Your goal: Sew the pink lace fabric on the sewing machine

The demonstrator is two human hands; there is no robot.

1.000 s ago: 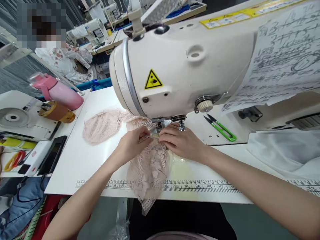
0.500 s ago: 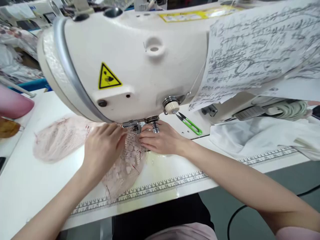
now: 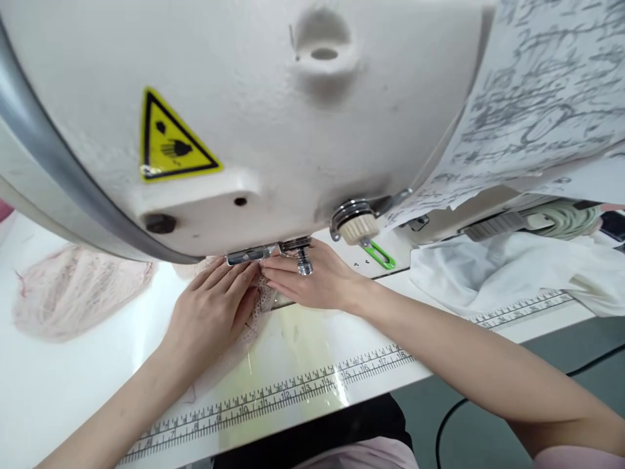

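Pale pink lace fabric [image 3: 263,303] lies beneath the sewing machine head [image 3: 273,163], its lower part trailing toward me over the table. My left hand [image 3: 212,309] rests palm down on it, fingers stretched forward beside the machine's metal fittings [image 3: 254,254] and thumb near the lace edge. From the other side, my right hand [image 3: 322,280] lays its extended fingers on the lace, close to my left fingertips; its thumb is hidden. The machine head covers the needle and the stitching point. Another pink lace piece [image 3: 83,293] lies flat to the left.
Green-handled thread snips [image 3: 379,255] lie behind the tension knob [image 3: 359,228], blades hidden. White cloth [image 3: 469,267] is heaped at right. A printed ruler strip [image 3: 283,394] runs along the table's front edge. Handwritten paper [image 3: 541,98] hangs on the machine.
My view has moved closer to the machine head. My left hand has flattened and turned, fingers now forward over the lace, covering more of it. My right hand stays nearly in place.
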